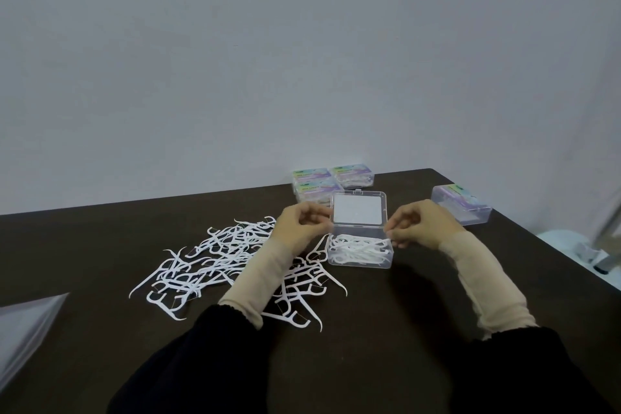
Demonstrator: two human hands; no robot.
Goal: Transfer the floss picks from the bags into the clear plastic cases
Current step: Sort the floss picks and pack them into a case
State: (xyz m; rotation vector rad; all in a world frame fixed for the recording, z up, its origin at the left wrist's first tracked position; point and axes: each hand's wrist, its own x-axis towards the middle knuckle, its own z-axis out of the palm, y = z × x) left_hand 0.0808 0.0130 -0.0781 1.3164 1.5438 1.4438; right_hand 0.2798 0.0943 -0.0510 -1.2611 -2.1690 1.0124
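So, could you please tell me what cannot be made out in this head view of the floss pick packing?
- Left hand: curled fingertips face away at the open clear plastic case; grip unclear.
- Right hand: likewise.
- Loose white floss picks on the dark table: some lie under the left forearm.
- Clear plastic bag: blurred, cut by the left edge.
- Labelled closed cases: print too small.

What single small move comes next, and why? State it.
Probably fold the lid down and snap it shut: the open case already holds a pile of floss picks, and both the left hand and right hand pinch the lid's sides.
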